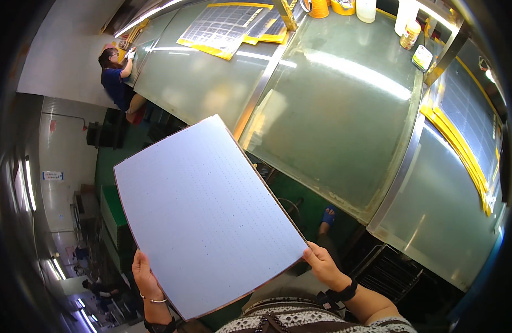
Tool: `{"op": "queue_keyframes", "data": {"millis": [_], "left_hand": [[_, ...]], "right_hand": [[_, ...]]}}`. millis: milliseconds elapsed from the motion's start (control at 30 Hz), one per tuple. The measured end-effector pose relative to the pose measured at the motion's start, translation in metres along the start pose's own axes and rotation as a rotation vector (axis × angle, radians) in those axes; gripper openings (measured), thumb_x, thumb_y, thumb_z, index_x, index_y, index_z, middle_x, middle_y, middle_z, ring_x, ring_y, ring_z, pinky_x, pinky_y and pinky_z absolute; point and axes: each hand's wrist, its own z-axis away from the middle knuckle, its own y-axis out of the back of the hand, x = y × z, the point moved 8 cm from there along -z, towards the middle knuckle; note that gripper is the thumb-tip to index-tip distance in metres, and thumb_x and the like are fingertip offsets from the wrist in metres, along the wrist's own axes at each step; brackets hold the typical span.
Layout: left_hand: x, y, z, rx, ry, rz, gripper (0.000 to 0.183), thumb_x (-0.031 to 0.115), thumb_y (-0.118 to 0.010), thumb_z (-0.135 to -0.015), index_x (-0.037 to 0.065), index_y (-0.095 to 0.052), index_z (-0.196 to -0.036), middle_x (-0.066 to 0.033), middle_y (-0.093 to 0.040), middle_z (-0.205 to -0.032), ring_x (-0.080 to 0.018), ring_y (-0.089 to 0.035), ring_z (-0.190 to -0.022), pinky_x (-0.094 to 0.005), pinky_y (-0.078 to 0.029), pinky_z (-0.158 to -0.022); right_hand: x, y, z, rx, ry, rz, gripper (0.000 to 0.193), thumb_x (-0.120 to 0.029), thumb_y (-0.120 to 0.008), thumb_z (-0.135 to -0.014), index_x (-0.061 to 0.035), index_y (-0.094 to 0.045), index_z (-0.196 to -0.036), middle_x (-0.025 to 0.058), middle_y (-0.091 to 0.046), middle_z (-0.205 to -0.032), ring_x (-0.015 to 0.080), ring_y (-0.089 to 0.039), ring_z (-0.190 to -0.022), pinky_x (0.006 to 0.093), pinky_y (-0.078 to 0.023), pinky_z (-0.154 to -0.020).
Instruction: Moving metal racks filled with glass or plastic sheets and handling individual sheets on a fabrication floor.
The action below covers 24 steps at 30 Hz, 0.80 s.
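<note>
Between both hands I hold a large, pale bluish-white panel [203, 216] with a thin brown edge and rows of tiny dark dots. It is tilted, well above the floor. My left hand [146, 276] is closed on its lower left edge, with a bracelet at the wrist. My right hand [324, 265] grips the right corner, the thumb on the upper face. A black band [345, 290] circles the right wrist. The fingers under the panel are hidden.
Ahead runs a glass-topped light table [345, 122] with metal-edged sections. Yellow-edged film sheets [225, 28] lie at its far left, others [461, 122] at the right. Tape rolls [343, 6] and bottles [366, 10] stand at the back. A person [116, 77] works at the far left end.
</note>
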Motion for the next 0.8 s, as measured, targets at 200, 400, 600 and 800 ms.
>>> {"op": "queue_keyframes", "data": {"millis": [200, 400, 600, 800], "left_hand": [[0.0, 0.004, 0.001, 0.035, 0.012, -0.02, 0.025, 0.02, -0.04, -0.088, -0.001, -0.05, -0.097, -0.0051, -0.057, -0.088, -0.0105, -0.053, -0.076, -0.0223, -0.043, -0.067], [0.0, -0.001, -0.001, 0.019, 0.019, -0.033, 0.026, 0.021, -0.039, -0.088, -0.001, -0.05, -0.096, -0.005, -0.057, -0.087, -0.0103, -0.053, -0.074, -0.0221, -0.043, -0.066], [-0.002, -0.007, -0.005, 0.058, 0.024, -0.04, 0.025, 0.021, -0.039, -0.088, -0.001, -0.05, -0.093, -0.0046, -0.057, -0.083, -0.0095, -0.053, -0.071, -0.0214, -0.043, -0.064], [-0.007, 0.006, -0.008, -0.001, 0.019, -0.043, 0.025, 0.021, -0.038, -0.088, 0.001, -0.051, -0.098, -0.0065, -0.057, -0.09, -0.0141, -0.055, -0.078, -0.026, -0.045, -0.07]], "right_hand": [[-0.007, -0.007, -0.005, -0.01, -0.015, -0.01, 0.037, -0.028, -0.037, -0.089, 0.0009, -0.044, -0.112, -0.003, -0.048, -0.087, 0.0037, -0.038, -0.075, 0.0174, -0.032, -0.069], [0.003, -0.004, -0.01, -0.029, -0.047, 0.014, 0.039, -0.029, -0.036, -0.089, 0.0008, -0.043, -0.114, 0.0004, -0.051, -0.093, 0.0064, -0.044, -0.081, 0.021, -0.037, -0.074], [0.015, 0.002, -0.012, -0.022, -0.111, -0.01, 0.035, -0.022, -0.037, -0.089, 0.0034, -0.043, -0.113, 0.0027, -0.051, -0.102, 0.0083, -0.043, -0.094, 0.022, -0.033, -0.083], [0.011, -0.002, -0.016, -0.025, -0.095, -0.009, 0.035, -0.021, -0.037, -0.09, 0.0026, -0.042, -0.115, 0.0025, -0.05, -0.103, 0.0082, -0.043, -0.093, 0.022, -0.033, -0.083]]}}
